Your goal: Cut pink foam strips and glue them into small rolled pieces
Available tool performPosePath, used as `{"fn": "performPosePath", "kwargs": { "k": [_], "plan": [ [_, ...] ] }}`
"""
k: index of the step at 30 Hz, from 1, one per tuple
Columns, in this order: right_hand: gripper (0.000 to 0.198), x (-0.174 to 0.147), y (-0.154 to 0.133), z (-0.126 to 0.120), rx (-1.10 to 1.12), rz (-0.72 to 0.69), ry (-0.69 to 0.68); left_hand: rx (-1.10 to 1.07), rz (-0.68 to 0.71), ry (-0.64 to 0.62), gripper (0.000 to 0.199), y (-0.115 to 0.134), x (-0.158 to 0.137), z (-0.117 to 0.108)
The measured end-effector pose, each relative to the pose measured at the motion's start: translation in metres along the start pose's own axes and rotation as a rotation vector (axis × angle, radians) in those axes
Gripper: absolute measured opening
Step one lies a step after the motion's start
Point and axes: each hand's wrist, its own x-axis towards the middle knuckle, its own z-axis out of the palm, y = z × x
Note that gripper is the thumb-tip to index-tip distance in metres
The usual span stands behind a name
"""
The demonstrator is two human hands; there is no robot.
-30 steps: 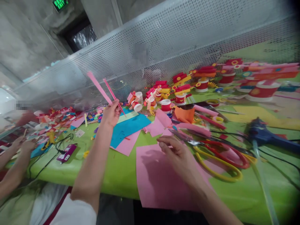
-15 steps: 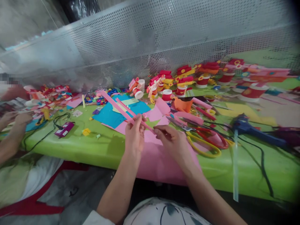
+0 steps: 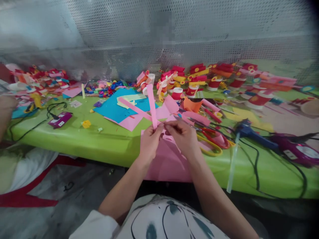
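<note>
Soft, flat light with blur toward the sides

Diffuse, middling light covers the bench (image 3: 112, 144), leaving a mild sheen along its near edge; its source cannot be made out. A pale glare washes the left of the far perforated panel (image 3: 119, 33), while the floor (image 3: 82, 196) sinks into dimness. The pink paper strips (image 3: 152, 106) stand out brightly, and the fingers (image 3: 177, 125) read clearly enough, though slightly soft. Far right, the craft models (image 3: 271, 83) smear and stretch. Black vignetting rounds the right-hand corners; a pixelated patch interrupts the panel's middle.
</note>
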Motion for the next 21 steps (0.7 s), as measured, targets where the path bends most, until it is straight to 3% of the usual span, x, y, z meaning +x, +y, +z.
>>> {"fn": "performPosePath", "kwargs": {
  "k": [5,8,12,15,16,18,21],
  "plan": [
    [0.022,0.01,0.007,0.0,0.106,-0.017,0.212,0.017,-0.007,-0.026,0.015,-0.009,0.017,-0.005],
    [0.016,0.01,-0.009,-0.006,0.259,-0.088,0.436,0.113,0.002,-0.062,0.019,-0.008,0.029,-0.006],
    [0.009,-0.006,-0.04,-0.015,0.283,-0.131,0.501,0.152,0.007,-0.055,0.015,-0.005,0.053,-0.007],
    [0.011,-0.027,-0.048,-0.022,0.07,-0.148,0.356,0.151,0.027,-0.038,0.011,-0.001,0.073,-0.008],
    [0.014,-0.033,-0.046,-0.024,-0.105,-0.135,0.241,0.15,0.033,-0.038,0.012,0.0,0.08,-0.009],
    [0.018,-0.043,-0.036,-0.026,-0.382,-0.244,-0.016,0.146,0.037,-0.046,0.012,0.003,0.092,-0.009],
    [0.031,-0.05,-0.015,-0.022,-0.629,-0.382,-0.324,0.138,0.041,-0.051,0.009,0.011,0.107,-0.005]
  ]
}}
